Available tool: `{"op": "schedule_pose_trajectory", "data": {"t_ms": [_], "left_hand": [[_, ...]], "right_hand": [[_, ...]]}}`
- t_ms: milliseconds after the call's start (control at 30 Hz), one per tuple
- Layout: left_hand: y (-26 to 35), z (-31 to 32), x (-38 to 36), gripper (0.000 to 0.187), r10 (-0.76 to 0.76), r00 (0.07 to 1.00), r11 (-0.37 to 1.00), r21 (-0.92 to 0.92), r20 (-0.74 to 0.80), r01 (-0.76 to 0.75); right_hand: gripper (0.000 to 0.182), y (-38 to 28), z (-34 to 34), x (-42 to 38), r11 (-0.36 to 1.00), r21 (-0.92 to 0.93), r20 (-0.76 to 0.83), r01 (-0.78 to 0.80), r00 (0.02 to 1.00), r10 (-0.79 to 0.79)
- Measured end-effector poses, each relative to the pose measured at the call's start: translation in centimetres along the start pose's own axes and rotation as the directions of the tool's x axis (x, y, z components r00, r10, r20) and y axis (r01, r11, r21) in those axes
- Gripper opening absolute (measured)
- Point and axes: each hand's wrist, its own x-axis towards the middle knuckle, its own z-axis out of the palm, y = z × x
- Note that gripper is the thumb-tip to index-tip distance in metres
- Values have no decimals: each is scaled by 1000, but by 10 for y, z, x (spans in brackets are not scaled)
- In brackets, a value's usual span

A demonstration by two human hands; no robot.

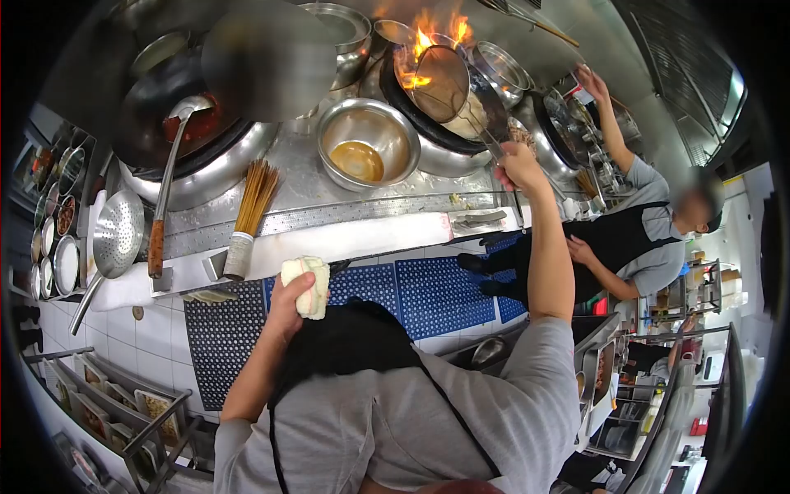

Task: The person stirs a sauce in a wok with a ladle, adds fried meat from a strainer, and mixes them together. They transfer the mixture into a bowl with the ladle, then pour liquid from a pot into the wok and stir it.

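My left hand [288, 306] is closed around a folded pale cloth [311, 288], held in front of my apron. My right hand [522, 169] reaches forward, closed on the handle of a wire-mesh strainer [442, 85]. The strainer's round head is over a wok [492, 107] with pale food [471, 117] in it. Flames [428, 37] rise at the wok's far side, close to the strainer. A steel bowl [359, 109] with some brownish liquid in its bottom stands left of this wok.
On the left, a ladle [169, 152] rests in a wok with red sauce [197, 128]. A perforated skimmer [118, 234] and a bamboo brush [257, 198] lie near the counter edge. A co-worker [613, 247] stands to my right. Blue mats [436, 292] cover part of the floor.
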Motion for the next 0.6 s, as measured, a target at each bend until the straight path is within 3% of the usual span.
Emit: {"op": "schedule_pose_trajectory", "data": {"t_ms": [100, 133, 200, 267, 367, 400, 467, 600], "left_hand": [[0, -5, 1, 50, -15, 1000, 1000, -3, 1, 15], [1, -6, 2, 50, -14, 1000, 1000, -8, 7, 14], [3, -9, 5, 50, -20, 1000, 1000, -14, 15, 21], [1, -12, 8, 49, -39, 999, 999, -12, 27, 39], [4, -6, 11, 49, -22, 998, 1000, 9, 60, 21], [2, -6, 11, 49, -28, 997, 1000, 11, 74, 27], [3, -7, 14, 48, -37, 993, 999, 29, 108, 34], [3, -2, 12, 47, -23, 999, 998, 64, 35, 20]], "right_hand": [[45, 10, -24, 0, 997, -74, 40, 5, 999, -2], [35, 0, -33, -12, 987, -158, -13, 36, 999, -39], [36, 9, -38, -9, 871, -441, -80, 216, 957, -278], [40, 14, -40, -14, 767, -604, -85, 216, 940, -332], [34, 15, -39, -17, 655, -692, -106, 303, 855, -508], [26, 7, -30, -21, 586, -789, -96, 185, 905, -415], [22, 7, -33, -20, 572, -797, -114, 193, 882, -458], [24, 22, -42, 6, 537, -827, -164, 167, 842, -514]]}}
